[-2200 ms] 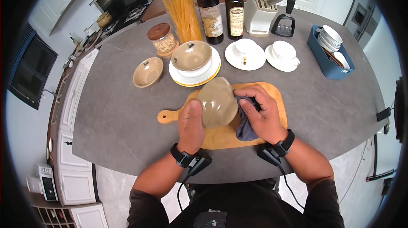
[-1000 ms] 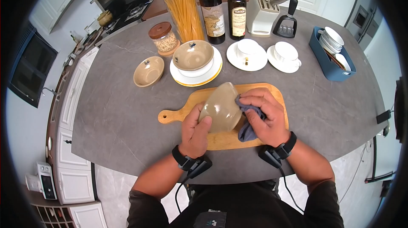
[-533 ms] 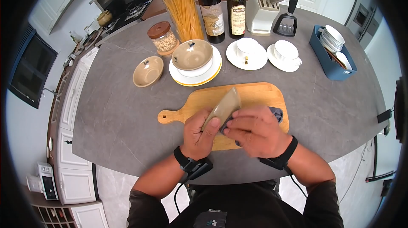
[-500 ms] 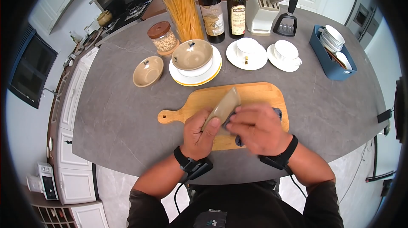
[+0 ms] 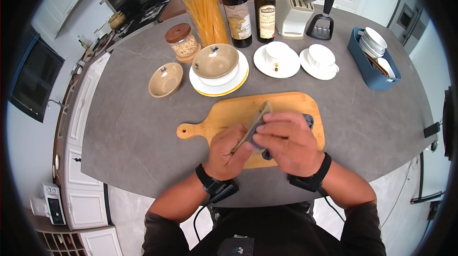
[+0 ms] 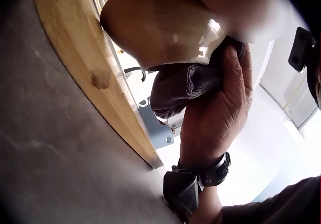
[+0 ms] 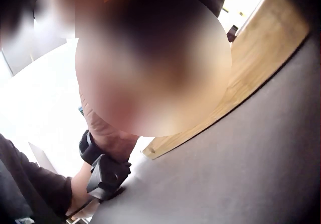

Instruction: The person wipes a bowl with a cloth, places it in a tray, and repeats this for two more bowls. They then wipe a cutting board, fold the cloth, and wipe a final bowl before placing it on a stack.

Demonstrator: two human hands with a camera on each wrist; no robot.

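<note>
My left hand [image 5: 228, 153] grips a beige glazed bowl [image 6: 155, 25] by its side, thumb over the rim. The bowl is tilted almost edge-on in the head view, above a wooden cutting board [image 5: 229, 110]. With my right hand [image 5: 288, 144] I hold a dark grey-blue cloth [image 6: 183, 86] against the bowl's inner side. The fingers cover much of the cloth, and one bunched end shows beyond the knuckles. In the right wrist view a large blurred patch hides the bowl and most of the nearer hand.
Behind the board stand a small beige bowl [image 5: 166, 80], a larger beige bowl [image 5: 215, 60] stacked on white plates, and two white cups [image 5: 320, 55] on saucers. Jars, bottles and a knife block [image 5: 292, 15] line the back. A blue bin [image 5: 374, 72] with dishes stands right.
The bowl has turned from showing its outside to nearly edge-on, its inner side towards the right hand. The right hand has moved left with the cloth, from the bowl's outer edge to its inside.
</note>
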